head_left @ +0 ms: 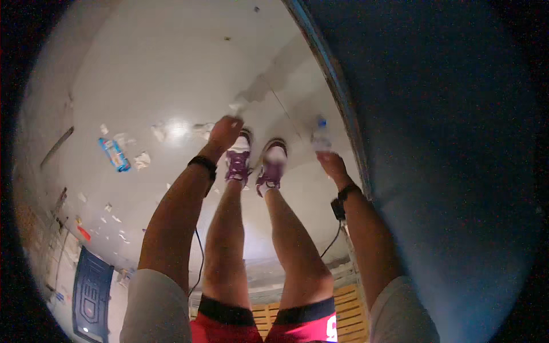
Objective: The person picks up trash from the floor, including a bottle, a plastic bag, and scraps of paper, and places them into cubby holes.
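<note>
My right hand (331,164) is closed around the lower end of a clear plastic bottle (322,137) with a blue cap, blurred by motion. The bottle is held over the floor beside the dark blue panel. Out in front of my left shoe, my left hand (227,130) has its fingers curled together. A small white scrap (235,107) shows right at those fingertips, but whether it is pinched or lies on the floor behind them I cannot tell. Both wrists carry a black band.
Crumpled white tissues (158,132) and a blue packet (114,154) lie on the pale floor (171,63) to the left. Smaller scraps and a red piece (84,233) are scattered nearer. A large dark blue panel (446,143) fills the right side. A dark blue door (93,294) appears lower left. Black cables hang beside my legs.
</note>
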Tool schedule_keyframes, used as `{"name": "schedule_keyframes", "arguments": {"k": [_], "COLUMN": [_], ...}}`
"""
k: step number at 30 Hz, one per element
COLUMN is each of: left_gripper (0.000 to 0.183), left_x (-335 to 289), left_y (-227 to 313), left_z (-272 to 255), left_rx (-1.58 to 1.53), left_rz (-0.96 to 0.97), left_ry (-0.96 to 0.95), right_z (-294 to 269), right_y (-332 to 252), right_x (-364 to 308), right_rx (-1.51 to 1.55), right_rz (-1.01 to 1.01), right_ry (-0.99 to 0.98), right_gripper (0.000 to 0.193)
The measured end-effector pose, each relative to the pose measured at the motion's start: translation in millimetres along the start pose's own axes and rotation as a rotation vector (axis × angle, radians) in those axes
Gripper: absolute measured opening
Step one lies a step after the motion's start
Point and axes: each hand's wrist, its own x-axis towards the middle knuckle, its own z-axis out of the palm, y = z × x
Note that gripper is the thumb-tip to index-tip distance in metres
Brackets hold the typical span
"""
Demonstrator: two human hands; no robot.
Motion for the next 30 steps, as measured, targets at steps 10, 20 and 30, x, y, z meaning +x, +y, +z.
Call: {"name": "schedule_keyframes", "arguments": {"k": [10,20,30], "left_gripper": [0.015,0.019,0.01], "left_x": [-395.1,-711.9,-829.5], "left_y": [-5.7,34.2,-26.1], "left_z": [-270.6,-147.0,62.4], "left_rx": [0.206,-0.483,-0.421], "left_rz": [-0.181,-0.363,-0.419], "left_ry": [0.088,0.265,0.943], "right_z": [-160.8,-380.6,-392.1], "right_y": [-68.4,-234.7,-504.9], "right_x": [-264.5,-217.4,-200.6], "right_rx": [0.23,0.92,0.49], "right_rz": [-0.205,0.555,0.072], "right_ry": [-0.397,-0.921,-0.808], "right_gripper": [0.026,0.038,0.026]}}
